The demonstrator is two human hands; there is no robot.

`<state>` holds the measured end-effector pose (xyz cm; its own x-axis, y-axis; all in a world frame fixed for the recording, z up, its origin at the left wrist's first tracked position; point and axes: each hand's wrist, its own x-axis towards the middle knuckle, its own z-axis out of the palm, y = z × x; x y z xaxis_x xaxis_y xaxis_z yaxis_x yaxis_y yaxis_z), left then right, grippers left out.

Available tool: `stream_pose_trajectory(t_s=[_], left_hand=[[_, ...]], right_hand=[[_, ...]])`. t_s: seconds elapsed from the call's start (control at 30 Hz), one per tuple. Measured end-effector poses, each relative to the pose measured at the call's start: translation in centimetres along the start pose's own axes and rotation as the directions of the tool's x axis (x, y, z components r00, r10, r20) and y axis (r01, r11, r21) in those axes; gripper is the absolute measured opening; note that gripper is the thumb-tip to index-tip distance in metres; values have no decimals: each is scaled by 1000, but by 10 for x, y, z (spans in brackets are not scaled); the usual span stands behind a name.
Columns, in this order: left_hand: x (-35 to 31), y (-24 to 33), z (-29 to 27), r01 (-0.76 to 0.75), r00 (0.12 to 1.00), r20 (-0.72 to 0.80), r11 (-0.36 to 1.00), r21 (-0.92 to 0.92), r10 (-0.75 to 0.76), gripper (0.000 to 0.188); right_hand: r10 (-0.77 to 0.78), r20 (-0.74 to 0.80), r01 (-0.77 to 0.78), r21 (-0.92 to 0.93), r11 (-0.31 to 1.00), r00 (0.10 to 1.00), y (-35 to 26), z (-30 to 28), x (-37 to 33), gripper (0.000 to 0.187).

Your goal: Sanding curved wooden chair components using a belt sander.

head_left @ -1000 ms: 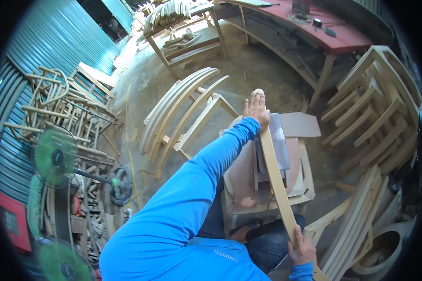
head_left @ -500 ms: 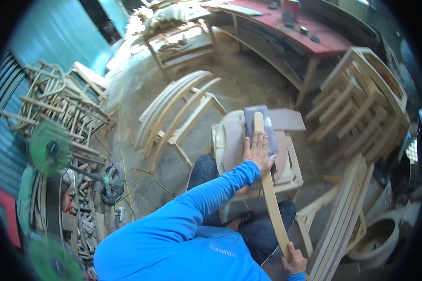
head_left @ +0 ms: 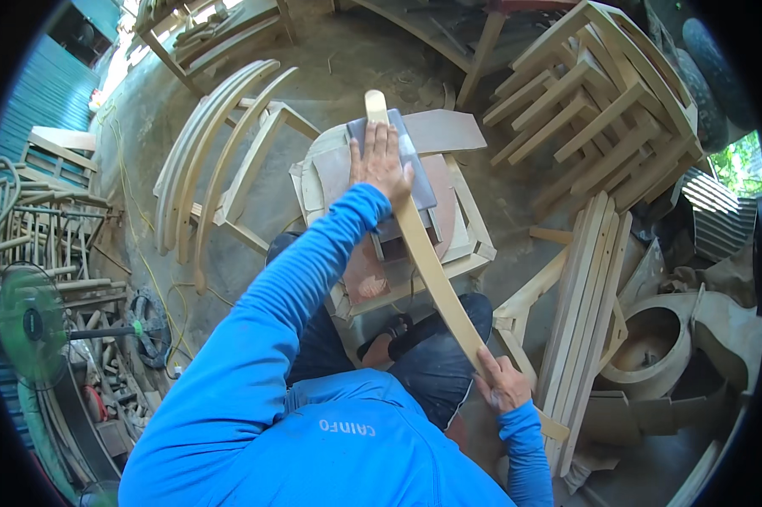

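Note:
A long, slightly curved pale wooden slat (head_left: 436, 270) lies lengthwise over a flat grey rectangular block (head_left: 420, 182), its rounded far tip jutting past the block's edge. On top of the slat, near that tip, my left hand (head_left: 382, 169) rests flat with fingers stretched forward and thumb out to the side. My right hand (head_left: 505, 384) is wrapped round the slat close to its near end, beside my right knee. The block sits on a low wooden frame seat (head_left: 475, 253) topped with thin boards, in front of my legs. The underside of the slat is hidden.
Curved slats (head_left: 196, 160) lean on a frame at left. Straight battens (head_left: 585, 329) lie close by my right hand. Stacked wooden frames (head_left: 605, 110) stand at far right. A green fan (head_left: 32, 324) and a yellow cord (head_left: 131, 198) are at left.
The slat has slid forward, so its tip now sticks out beyond the grey block. Both hands have moved forward with it. My view has turned down and to the right.

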<state>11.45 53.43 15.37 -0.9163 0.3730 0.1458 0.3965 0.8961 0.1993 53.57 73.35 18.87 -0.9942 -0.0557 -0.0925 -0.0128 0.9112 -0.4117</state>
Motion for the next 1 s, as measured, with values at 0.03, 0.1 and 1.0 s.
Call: stream_pose_trajectory(t_s=[0.03, 0.1, 1.0], left_hand=[[12, -7, 0, 11, 1000, 4, 1000, -14, -11, 83], [38, -22, 1, -14, 999, -50, 999, -50, 12, 81], [-11, 33, -7, 51, 994, 92, 999, 6, -52, 93]], right_hand=[[-1, 14, 1, -11, 1000, 1000, -6, -1, 12, 78], [33, -8, -34, -40, 999, 999, -16, -1, 38, 79], [127, -150, -126, 16, 992, 980, -62, 40, 180, 79]])
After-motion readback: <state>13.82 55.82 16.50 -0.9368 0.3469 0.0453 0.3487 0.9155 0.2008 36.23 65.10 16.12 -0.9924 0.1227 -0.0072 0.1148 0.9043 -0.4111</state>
